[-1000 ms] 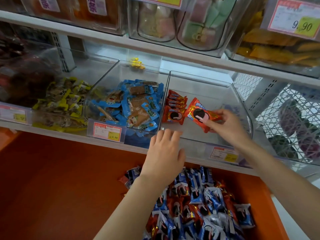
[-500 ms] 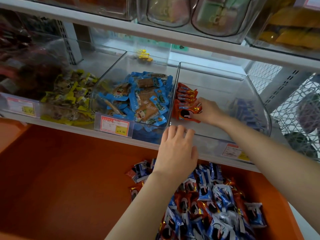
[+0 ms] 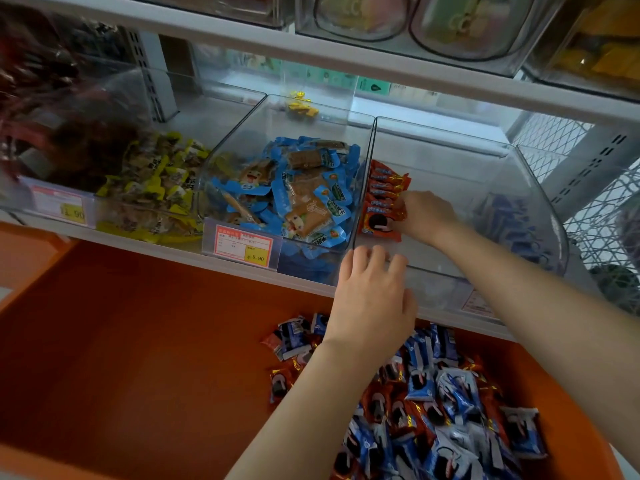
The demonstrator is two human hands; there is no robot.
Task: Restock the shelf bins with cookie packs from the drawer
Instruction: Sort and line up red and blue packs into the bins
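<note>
A row of red cookie packs (image 3: 385, 187) stands on edge along the left wall of a clear shelf bin (image 3: 540, 202). My right hand (image 3: 427, 214) reaches into the bin, its fingers curled on the right end of the frontmost red cookie pack (image 3: 377, 226), which leans against the row. My left hand (image 3: 370, 299) rests with straight fingers on the bin's front rim and holds nothing. Below the shelf, the open orange drawer (image 3: 138, 341) holds a pile of red and blue cookie packs (image 3: 436, 410) at its right side.
Blue packs (image 3: 512, 223) lie at the bin's right side. The middle bin holds blue-wrapped snacks (image 3: 301, 192) behind a price tag (image 3: 242, 244); the left bin holds yellow-wrapped snacks (image 3: 152, 181). An upper shelf (image 3: 346, 60) hangs above. Wire mesh (image 3: 606, 220) stands at the right.
My right hand carried a red cookie pack from mid-bin to the left and set it at the front of the red row. My left hand stayed on the bin's rim.
</note>
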